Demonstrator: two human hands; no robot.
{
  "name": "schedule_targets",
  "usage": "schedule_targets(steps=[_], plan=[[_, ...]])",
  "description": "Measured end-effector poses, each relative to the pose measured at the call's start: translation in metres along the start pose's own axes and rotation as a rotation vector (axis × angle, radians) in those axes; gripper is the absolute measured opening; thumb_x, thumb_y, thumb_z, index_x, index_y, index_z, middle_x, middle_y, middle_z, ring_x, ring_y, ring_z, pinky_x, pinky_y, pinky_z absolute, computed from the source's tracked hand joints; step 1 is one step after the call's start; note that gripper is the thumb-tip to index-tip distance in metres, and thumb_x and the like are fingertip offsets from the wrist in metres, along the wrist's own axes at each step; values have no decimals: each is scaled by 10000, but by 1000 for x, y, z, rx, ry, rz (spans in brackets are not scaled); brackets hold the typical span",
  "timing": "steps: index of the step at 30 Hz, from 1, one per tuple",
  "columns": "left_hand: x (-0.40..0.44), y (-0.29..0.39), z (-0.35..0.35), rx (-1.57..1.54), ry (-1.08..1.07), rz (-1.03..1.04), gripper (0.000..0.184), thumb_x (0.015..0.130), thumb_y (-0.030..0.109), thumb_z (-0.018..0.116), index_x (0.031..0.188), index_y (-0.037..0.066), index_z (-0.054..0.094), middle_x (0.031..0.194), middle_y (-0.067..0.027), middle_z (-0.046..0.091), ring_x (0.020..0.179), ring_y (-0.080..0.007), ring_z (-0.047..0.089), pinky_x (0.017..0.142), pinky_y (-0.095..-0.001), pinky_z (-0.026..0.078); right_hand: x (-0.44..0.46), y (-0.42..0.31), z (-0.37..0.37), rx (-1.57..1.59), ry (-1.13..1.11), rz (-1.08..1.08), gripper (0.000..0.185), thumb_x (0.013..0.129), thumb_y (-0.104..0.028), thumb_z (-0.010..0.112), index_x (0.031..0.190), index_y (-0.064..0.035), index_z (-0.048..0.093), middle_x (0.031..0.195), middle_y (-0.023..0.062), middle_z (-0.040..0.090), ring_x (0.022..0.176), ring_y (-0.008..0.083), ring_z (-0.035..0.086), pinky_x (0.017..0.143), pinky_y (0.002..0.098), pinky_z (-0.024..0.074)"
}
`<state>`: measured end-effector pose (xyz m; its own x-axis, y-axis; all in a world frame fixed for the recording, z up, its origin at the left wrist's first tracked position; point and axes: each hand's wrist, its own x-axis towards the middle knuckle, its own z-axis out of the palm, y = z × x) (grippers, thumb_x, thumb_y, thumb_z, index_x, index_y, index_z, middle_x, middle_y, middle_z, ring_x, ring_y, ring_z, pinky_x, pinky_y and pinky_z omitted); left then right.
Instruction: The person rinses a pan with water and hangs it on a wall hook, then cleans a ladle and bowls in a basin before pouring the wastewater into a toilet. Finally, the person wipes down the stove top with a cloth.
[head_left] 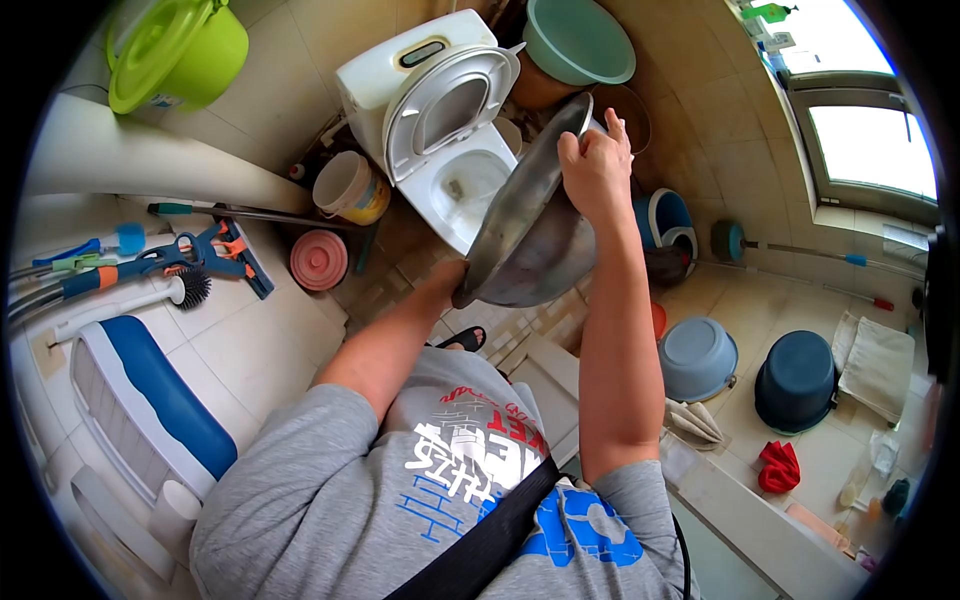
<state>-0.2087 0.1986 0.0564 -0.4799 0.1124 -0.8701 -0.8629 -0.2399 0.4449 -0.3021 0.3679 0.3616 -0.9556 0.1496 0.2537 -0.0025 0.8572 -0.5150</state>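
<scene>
Shiny, wide-rimmed metal basin [540,240], steeply tilted, near the toilet [405,150].

the one head camera looks forward and steeply down, close over the shirt [385,500], towards the toilet [440,160].

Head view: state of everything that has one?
Metal basin: tilted, rim in right hand
Toilet seat: raised
Toilet lid: raised
Grey-blue basin: upside down
Dark blue basin: upside down
Aqua basin: right way up
White bucket: uncovered
Red cloth: crumpled
Window: open or shut unclear

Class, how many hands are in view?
2: the right hand is at the upper edge of the metal basin, the left hand at its lower edge, partly hidden.
</scene>
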Motion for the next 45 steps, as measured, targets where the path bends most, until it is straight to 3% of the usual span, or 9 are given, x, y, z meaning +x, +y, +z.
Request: schedule_targets(steps=[5,8,12,17,21,27,31,41,45], plan=[[-6,13,20,-34,-15,-25,254,860,102,603,1017,-96,622,946,-189,648,800,-287,664,675,-423,539,11,23,-9,-24,-21,0,362,849,-294,556,749,40,658,1489,294,333,1413,433,262,1105,633,214],[12,-18,-4,6,26,78,344,903,263,612,995,-64,664,866,-149,670,727,-245,656,594,-370,510,-11,55,-13,-34,-79,125,363,841,-301,576,752,40,660,1489,288,340,1388,455,296,1110,594,245],[8,-5,15,311,249,146,417,880,276,646,1052,-104,646,952,-177,679,789,-263,662,648,-392,522,-38,71,-50,172,117,197,345,809,-193,596,578,57,537,945,302,658,1330,359,432,1007,385,421],[-6,19,15,565,250,153,453,886,293,637,1061,-125,644,1006,-187,687,831,-275,669,721,-397,519,-74,124,-52,37,135,227,355,805,-216,573,582,58,548,988,310,643,1284,379,465,1002,384,407],[-38,26,15,689,305,151,502,895,343,587,1142,-93,622,1174,-265,635,1102,-377,622,949,-406,485,-153,155,-70,136,89,465,372,775,-235,665,595,65,539,1012,280,641,1177,360,546,926,400,446],[-77,21,12,806,569,648,443,906,355,545,1021,-58,655,1034,-287,658,1042,-423,615,895,-476,487,-259,189,-68,155,-101,933,372,772,-293,767,735,38,600,819,140,632,712,256,622,712,412,518],[-94,-2,-9,875,673,1117,418,915,364,559,931,-46,634,877,-253,668,853,-444,626,783,-505,482,-353,201,-38,954,-129,1169,310,814,-184,756,1024,-20,596,874,75,651,706,204,646,661,365,577],[-259,-130,-72,859,605,1422,379,920,372,603,892,-6,604,816,-221,660,794,-401,638,736,-457,481,-572,200,38,1341,231,955,199,770,-79,704,903,-24,566,786,42,606,630,162,586,530,296,469],[-279,-189,-138,1071,510,1223,460,854,287,622,1162,-47,546,1066,-267,616,1041,-419,575,922,-458,449,-639,170,51,1274,238,995,171,762,-70,696,839,-23,551,757,45,592,591,156,569,473,281,439]])
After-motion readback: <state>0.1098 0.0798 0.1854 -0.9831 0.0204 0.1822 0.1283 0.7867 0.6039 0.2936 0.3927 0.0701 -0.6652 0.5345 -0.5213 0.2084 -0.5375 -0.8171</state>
